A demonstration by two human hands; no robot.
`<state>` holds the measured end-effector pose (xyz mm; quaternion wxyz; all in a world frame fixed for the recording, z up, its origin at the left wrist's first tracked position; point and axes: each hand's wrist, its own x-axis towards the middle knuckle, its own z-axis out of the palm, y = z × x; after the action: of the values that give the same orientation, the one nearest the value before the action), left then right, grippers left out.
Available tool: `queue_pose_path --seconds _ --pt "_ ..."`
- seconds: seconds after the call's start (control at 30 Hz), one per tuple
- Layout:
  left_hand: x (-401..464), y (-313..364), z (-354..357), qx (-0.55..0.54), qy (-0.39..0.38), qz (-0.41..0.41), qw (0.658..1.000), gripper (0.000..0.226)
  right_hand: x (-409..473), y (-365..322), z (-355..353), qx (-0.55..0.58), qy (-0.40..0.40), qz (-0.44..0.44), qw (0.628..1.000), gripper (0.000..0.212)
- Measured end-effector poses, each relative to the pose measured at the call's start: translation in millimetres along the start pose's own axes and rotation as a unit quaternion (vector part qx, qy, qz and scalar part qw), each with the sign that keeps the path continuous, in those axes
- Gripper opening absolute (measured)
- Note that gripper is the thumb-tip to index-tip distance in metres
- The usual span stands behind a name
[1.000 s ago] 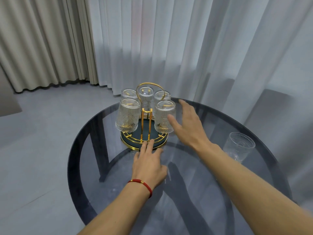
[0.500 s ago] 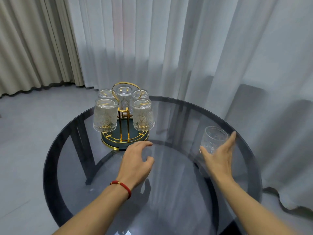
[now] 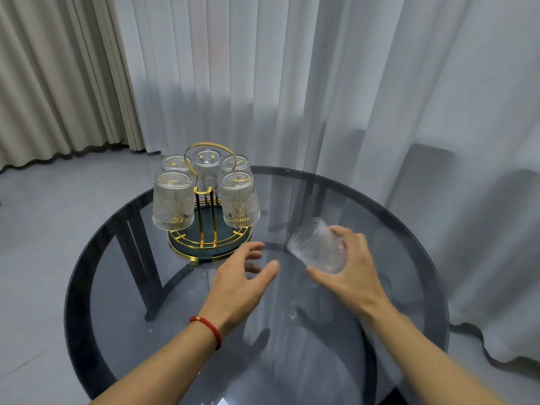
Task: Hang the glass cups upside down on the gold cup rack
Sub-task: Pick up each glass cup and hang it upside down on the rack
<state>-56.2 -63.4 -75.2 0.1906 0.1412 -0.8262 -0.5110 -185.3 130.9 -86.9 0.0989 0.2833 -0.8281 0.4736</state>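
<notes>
The gold cup rack (image 3: pixel 209 240) with a dark round base stands at the back left of the round glass table. Several patterned glass cups hang upside down on it, the nearest ones at front left (image 3: pixel 173 201) and front right (image 3: pixel 239 201). My right hand (image 3: pixel 352 273) grips one more glass cup (image 3: pixel 317 249), lifted off the table and tilted on its side, base pointing toward the rack. My left hand (image 3: pixel 242 283), with a red bracelet at the wrist, hovers open just in front of the rack's base, holding nothing.
The dark tinted glass table (image 3: pixel 409 229) has a black frame showing through its top. White sheer curtains (image 3: pixel 321 83) hang close behind and to the right; beige curtains (image 3: pixel 52 77) hang at the left. Grey floor lies to the left.
My right hand reached the cup standing at the table's right, took hold of it, lifted it and carried it left toward the rack. My left hand stayed in front of the rack's base.
</notes>
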Motion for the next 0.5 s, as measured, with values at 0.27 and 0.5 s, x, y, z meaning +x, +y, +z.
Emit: queue_pose_path --seconds 0.27,0.5 --pt "-1 6 -16 -0.215 -0.008 -0.057 0.975 0.048 -15 -46 26 0.012 -0.168 -0.104 0.98 0.088" --pt "0 -1 -32 -0.311 -0.008 -0.057 0.949 0.049 -19 -65 36 0.258 -0.215 0.104 0.936 0.05"
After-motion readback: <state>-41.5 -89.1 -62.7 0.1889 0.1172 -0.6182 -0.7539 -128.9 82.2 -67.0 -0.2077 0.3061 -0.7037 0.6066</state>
